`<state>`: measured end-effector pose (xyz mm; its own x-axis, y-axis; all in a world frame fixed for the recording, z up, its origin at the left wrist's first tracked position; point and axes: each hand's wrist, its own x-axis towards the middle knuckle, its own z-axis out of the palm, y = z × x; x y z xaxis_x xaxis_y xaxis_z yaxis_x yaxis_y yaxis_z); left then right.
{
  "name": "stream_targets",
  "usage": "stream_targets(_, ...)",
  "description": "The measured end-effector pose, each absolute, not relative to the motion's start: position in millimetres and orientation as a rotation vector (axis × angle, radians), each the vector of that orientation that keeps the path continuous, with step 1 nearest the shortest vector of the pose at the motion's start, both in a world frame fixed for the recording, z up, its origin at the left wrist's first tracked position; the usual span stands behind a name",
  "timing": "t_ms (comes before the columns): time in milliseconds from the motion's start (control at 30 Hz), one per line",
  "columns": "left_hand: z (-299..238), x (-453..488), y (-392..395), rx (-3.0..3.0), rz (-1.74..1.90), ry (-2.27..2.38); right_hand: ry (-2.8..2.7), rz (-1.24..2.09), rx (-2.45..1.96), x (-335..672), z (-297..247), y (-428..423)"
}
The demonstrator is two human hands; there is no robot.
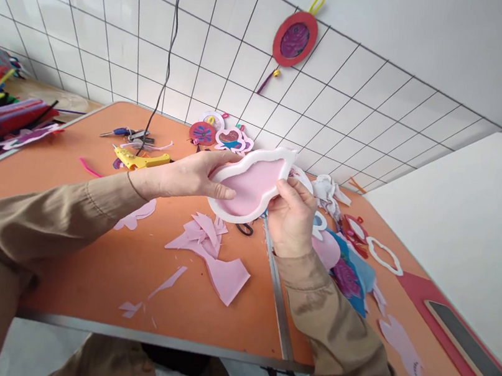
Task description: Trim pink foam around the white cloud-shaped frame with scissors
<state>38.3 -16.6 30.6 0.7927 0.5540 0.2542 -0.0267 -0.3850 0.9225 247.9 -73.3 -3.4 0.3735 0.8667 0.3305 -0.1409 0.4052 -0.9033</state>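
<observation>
Both hands hold up a gourd-shaped piece (251,183) above the table, with a raised white foam rim around a pink felt centre. My left hand (194,174) grips its wide left end, thumb over the rim onto the pink face and fingers behind. On the right side, my right hand (292,216) pinches the rim near the narrow end between thumb and fingers. Pink felt scraps (209,244) lie on the table below the hands. Partly hidden behind the piece is a dark scissor handle (245,229).
A yellow glue gun (142,160) with a black cord lies at the left rear of the orange table (91,277). Felt pieces and a white foam outline (385,256) spread along the right. Pipe cleaners (1,119) are bundled at far left. A red round ornament (294,39) hangs on the tiled wall.
</observation>
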Motion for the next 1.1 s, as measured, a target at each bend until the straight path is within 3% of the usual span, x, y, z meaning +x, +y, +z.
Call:
stream_targets(367,19.6,43.4,-25.2,2.288,0.847,0.633,-0.907,0.771,-0.877,249.5,-3.0,-72.4)
stream_targets(767,12.4,49.3,-22.4,1.881,0.836,0.504,-0.88,0.742,-0.905,249.1,-2.6,-72.4)
stream_targets(1100,13.4,53.1,-28.6,1.912,0.873,0.51,-0.888,0.719,-0.937,248.4,0.5,-74.4)
